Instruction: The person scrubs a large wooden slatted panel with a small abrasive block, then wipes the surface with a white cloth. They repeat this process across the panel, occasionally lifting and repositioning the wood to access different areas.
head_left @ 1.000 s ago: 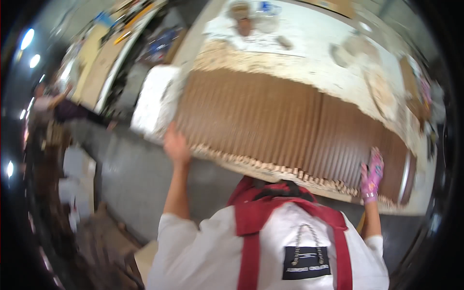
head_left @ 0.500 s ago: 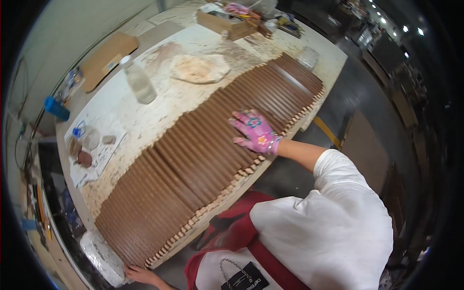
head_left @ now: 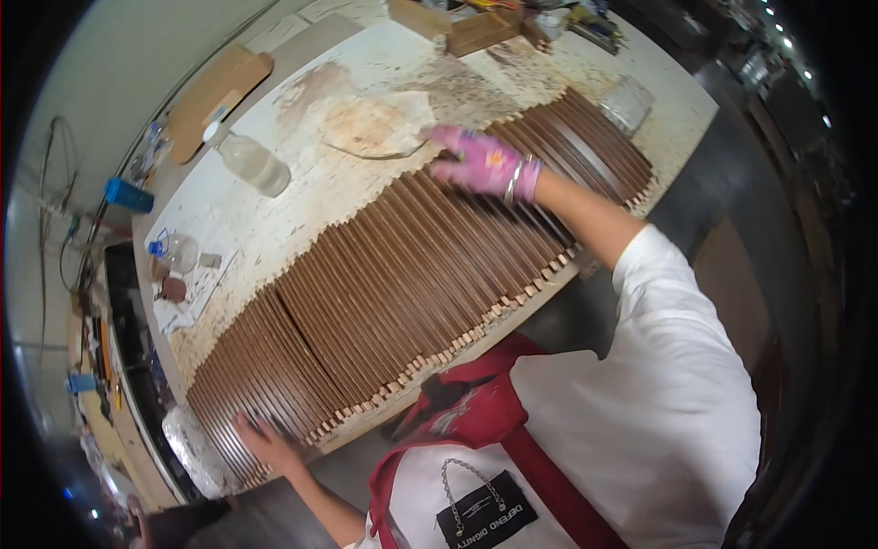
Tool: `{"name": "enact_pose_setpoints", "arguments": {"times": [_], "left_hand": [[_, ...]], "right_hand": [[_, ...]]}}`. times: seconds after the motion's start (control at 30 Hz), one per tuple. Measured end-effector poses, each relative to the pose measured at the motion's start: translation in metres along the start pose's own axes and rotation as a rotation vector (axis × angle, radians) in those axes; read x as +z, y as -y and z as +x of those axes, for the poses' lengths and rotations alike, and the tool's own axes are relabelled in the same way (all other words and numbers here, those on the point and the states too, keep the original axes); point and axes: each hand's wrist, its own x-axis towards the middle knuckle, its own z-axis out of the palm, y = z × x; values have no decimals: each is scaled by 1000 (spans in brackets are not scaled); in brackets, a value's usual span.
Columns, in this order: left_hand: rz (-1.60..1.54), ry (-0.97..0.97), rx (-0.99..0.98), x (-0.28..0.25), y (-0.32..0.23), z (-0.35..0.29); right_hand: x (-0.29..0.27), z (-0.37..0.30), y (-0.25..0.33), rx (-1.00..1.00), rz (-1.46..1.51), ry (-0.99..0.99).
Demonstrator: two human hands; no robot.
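Observation:
A long row of brown wooden strips [head_left: 393, 284] with pale cut ends lies side by side across the table, a dark gap showing toward its left part. My right hand [head_left: 485, 165], in a pink flowered glove, is over the far edge of the strips with its fingers stretched out. Its fingertips come close to a pale, stained folded cloth [head_left: 375, 123]; whether they touch it I cannot tell. My bare left hand [head_left: 265, 444] rests with fingers apart on the strips near the left end. Beside it sits a silver-wrapped block [head_left: 194, 448].
On the white, stained table [head_left: 302, 215] stand a clear bottle [head_left: 251, 163] and a small blue-capped bottle [head_left: 176, 249]. A blue bottle [head_left: 128, 195] and a cardboard piece [head_left: 215, 96] are at the far left. A tool box [head_left: 480, 32] stands at the back; a clear packet [head_left: 626, 102] lies far right.
My right hand has moved away from me, from the middle of the strips to their far edge. My left hand has shifted from beside the silver block onto the strips. The view has shifted.

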Motion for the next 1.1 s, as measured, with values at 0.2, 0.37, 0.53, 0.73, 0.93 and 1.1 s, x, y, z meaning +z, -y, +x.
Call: {"name": "enact_pose_setpoints", "arguments": {"times": [0.2,0.37,0.53,0.73,0.93,1.1], "left_hand": [[192,310,101,28,-76,-23],[224,295,90,28,-81,-28],[238,326,40,26,-87,-26],[8,167,103,5,-96,-8],[-1187,365,-205,39,-199,67],[-1712,695,-611,63,-279,79]], "right_hand": [[14,137,-60,137,-215,64],[74,190,-46,171,-354,73],[120,221,-80,216,-354,140],[49,212,-79,350,1210,32],[-10,55,70,-2,2091,594],[80,-31,169,181,1524,311]]}}
